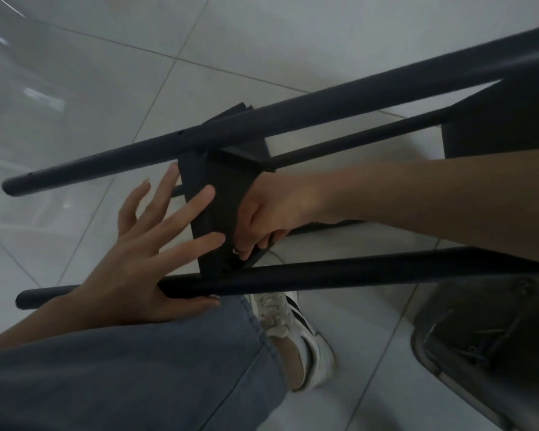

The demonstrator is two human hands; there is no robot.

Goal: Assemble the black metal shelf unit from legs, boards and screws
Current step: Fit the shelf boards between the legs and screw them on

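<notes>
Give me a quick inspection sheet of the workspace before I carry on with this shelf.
Surface: pale tiled floor, glossy, bare where visible.
Job's things: black shelf frame lying on its side; upper leg and lower leg run across view; a black board sits between them.
Clutter: clear bag at lower right, with dark small parts inside, too blurred to identify.
Grips: left hand open, fingers spread flat on the board, thumb under the lower leg; right hand closed at the board's edge near the lower leg, what it holds is hidden.
Cables: nothing seen.
Surroundings: trouser leg and a white shoe below the frame.
</notes>
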